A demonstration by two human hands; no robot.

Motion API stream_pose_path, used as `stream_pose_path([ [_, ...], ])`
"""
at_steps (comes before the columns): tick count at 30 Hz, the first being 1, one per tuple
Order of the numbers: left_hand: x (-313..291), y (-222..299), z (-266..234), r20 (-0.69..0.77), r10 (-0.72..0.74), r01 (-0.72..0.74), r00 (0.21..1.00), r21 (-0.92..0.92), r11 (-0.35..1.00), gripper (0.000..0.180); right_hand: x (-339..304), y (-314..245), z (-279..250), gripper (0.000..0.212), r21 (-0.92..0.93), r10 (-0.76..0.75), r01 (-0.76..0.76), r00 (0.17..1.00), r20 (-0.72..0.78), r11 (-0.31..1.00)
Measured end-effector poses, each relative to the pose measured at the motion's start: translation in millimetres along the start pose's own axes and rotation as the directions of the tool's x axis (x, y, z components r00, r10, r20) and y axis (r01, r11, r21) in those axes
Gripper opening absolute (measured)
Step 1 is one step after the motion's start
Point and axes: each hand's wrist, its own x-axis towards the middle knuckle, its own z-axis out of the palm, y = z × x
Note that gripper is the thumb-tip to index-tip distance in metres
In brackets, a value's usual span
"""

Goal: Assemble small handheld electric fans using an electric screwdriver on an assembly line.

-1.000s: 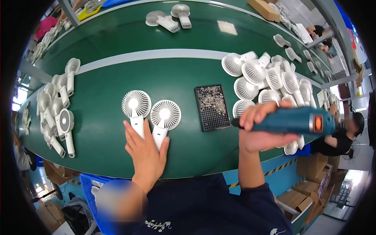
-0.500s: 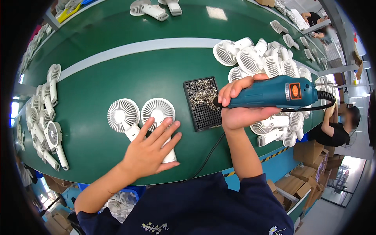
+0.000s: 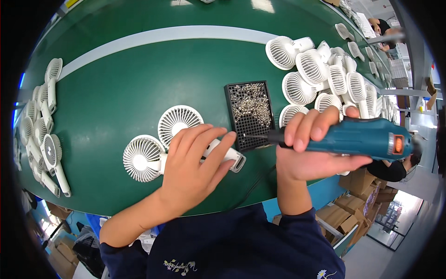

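Observation:
My right hand is wrapped around a teal electric screwdriver, held level and pointing left. Its bit reaches over the lower part of a black screw tray; whether a screw is on the tip I cannot make out. Short silver screws lie heaped in the tray's upper part. My left hand lies across the handles of two white handheld fans. Its fingers and thumb are around the handle of the upper fan, whose end points at the tray. The lower-left fan has its handle partly under my hand.
More white fans are piled at the right and along the left side of the green table. A pale strip crosses the table. Cardboard boxes stand below at the right, near another person.
The screwdriver's tip has come down and left over the tray's lower part. My left hand has shifted right, and the upper fan's handle has swung toward the tray. The view has shifted too.

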Motion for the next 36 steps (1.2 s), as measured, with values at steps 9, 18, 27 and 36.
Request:
stream_pose_path([
  [9,4,-21,15,-0.139,0.321,-0.334,0.937,-0.085,0.939,0.021,-18,-2,9,0.079,0.018,0.163,-0.167,0.976,0.147,0.986],
  [18,2,-17,17,-0.165,0.273,-0.291,0.948,-0.096,0.952,0.025,-27,-10,13,0.091,0.095,0.202,-0.198,0.979,-0.037,0.976],
  [27,0,-19,17,-0.183,0.303,-0.323,0.935,-0.09,0.942,0.021,-29,-3,11,0.07,0.054,0.137,-0.138,0.99,0.021,0.989],
  [36,-1,-18,16,-0.114,0.307,-0.322,0.945,-0.144,0.936,0.023,-34,-4,6,0.066,0.104,0.151,-0.135,0.975,-0.164,0.985],
])
